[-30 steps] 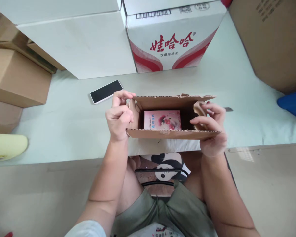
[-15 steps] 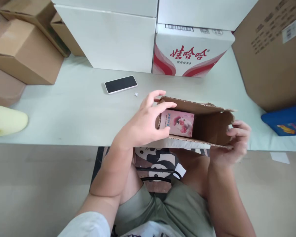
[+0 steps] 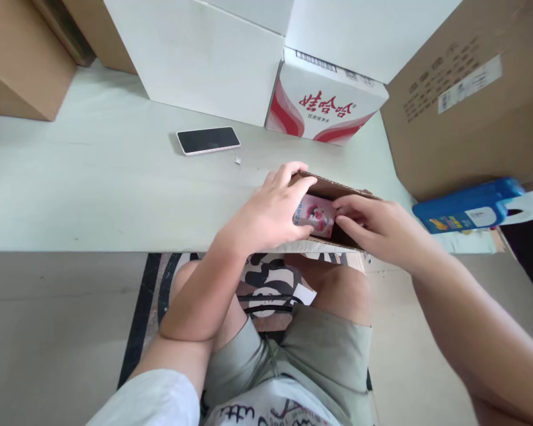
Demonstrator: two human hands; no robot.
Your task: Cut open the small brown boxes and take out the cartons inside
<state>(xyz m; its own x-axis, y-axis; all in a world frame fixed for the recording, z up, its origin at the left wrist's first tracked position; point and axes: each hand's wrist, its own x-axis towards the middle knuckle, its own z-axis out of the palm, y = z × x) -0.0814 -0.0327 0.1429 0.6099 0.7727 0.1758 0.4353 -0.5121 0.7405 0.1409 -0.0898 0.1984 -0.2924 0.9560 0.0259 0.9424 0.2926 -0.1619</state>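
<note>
An open brown cardboard box (image 3: 337, 189) sits at the near edge of the pale table (image 3: 93, 189). Inside it lies a small pink printed box (image 3: 313, 214). My left hand (image 3: 273, 207) reaches into the carton from the left, fingers curled over the pink box's left end. From the right, my right hand (image 3: 368, 228) has its fingers pressed on the pink box's right end. Both hands grip the pink box inside the carton; its lower part is hidden by my fingers.
A phone (image 3: 208, 141) lies face up on the table behind the carton. White boxes (image 3: 204, 53), a red-and-white printed carton (image 3: 324, 106) and large brown cartons (image 3: 462, 89) line the back and right. A blue package (image 3: 466, 206) lies at right.
My right hand left the carton's right end and went inside onto the pink box. My left hand closed onto the pink box's other end. The view shifted right and tilted.
</note>
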